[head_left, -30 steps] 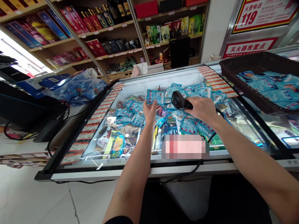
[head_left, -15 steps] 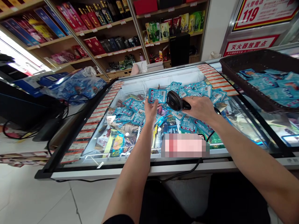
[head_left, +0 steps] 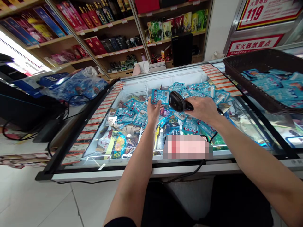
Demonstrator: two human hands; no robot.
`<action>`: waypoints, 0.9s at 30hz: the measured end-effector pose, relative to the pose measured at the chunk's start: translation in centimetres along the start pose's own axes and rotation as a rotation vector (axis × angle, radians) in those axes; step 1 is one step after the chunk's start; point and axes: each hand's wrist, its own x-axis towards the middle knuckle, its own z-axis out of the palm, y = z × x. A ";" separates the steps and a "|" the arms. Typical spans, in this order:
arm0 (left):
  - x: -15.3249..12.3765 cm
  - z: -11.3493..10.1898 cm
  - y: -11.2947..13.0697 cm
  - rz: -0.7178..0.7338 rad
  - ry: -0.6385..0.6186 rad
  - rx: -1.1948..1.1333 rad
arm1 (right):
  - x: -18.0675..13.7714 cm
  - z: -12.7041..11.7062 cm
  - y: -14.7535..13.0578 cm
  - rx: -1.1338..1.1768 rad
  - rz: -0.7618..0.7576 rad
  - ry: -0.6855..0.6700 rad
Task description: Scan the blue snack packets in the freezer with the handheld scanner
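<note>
My left hand [head_left: 154,110] is closed on a small blue packet [head_left: 160,96], thumb on its front, with the printed barcode at the packet's right end. Beside it, my right hand [head_left: 204,108] grips the handle of a black barcode scanner [head_left: 177,101]. The scanner's head sits just right of the packet, close to the barcode; whether they touch I cannot tell. More blue packets [head_left: 190,125] lie in loose piles on the glass top of the freezer [head_left: 165,169], to both sides of my hands and beneath them.
A brown basket [head_left: 251,102] holding similar blue packets stands at the right. A phone-shaped thing [head_left: 188,147], blurred out, lies near the front edge, with a black cable [head_left: 187,176] below. At left are a plastic bag [head_left: 78,86] and a black monitor [head_left: 21,110]. Stocked shelves [head_left: 115,52] stand behind.
Almost everything stays in place. My left hand and its packet have shifted very slightly right, toward the scanner.
</note>
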 end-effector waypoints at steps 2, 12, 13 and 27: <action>-0.1 0.0 0.1 -0.004 0.003 0.007 | 0.0 0.0 0.0 0.000 -0.002 0.007; -0.1 0.2 0.2 -0.004 0.021 0.016 | 0.0 -0.1 0.0 -0.023 0.002 0.039; -0.1 0.1 0.3 0.012 0.035 0.014 | 0.0 -0.2 0.1 -0.028 0.007 0.039; 0.8 -5.5 2.2 0.148 0.454 0.843 | 0.1 -0.1 1.0 -0.087 0.108 -0.034</action>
